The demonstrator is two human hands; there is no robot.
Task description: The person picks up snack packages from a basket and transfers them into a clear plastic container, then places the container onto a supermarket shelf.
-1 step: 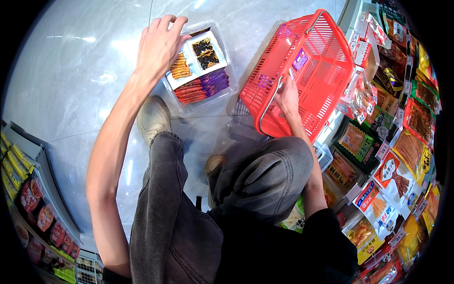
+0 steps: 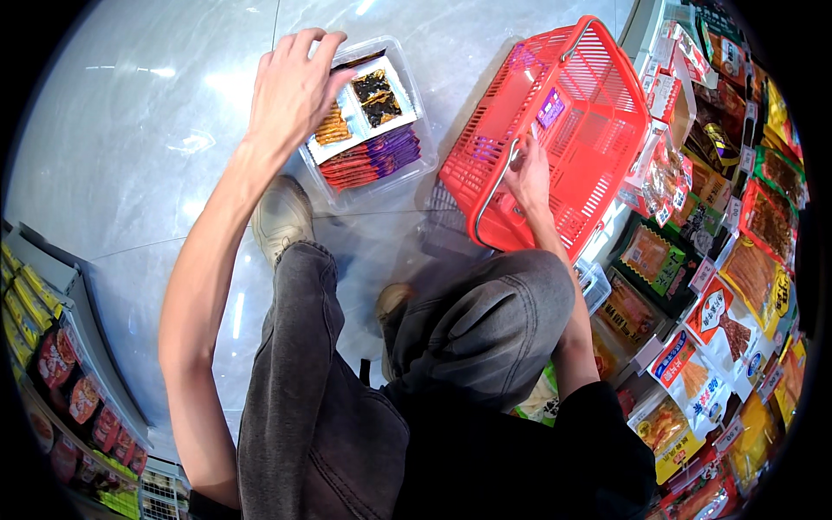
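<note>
A clear plastic box (image 2: pixel 422 130) on the floor holds snack packets. In it lie a white packet with dark and golden pictures (image 2: pixel 381 100) and a row of red-purple packets (image 2: pixel 373 160). Over the box's left side my left hand (image 2: pixel 290 87) is open, thumb apart from the fingers, with nothing visible in it. To the right, a red shopping basket (image 2: pixel 585 130) stands tilted, its inside toward me. My right hand (image 2: pixel 529 178) is closed at its near side, fingers at the metal handle (image 2: pixel 494 186); part of the grip is hidden.
Shelves of packaged snacks (image 2: pixel 719 321) rise close on the right, beside the basket. Another shelf with packets (image 2: pixel 65 364) stands at the lower left. My shoe (image 2: pixel 283 212) is just below the box, on the grey tiled floor (image 2: pixel 156 165).
My left thumb has spread a little away from the fingers and down over the box. The right hand and the basket have hardly moved.
</note>
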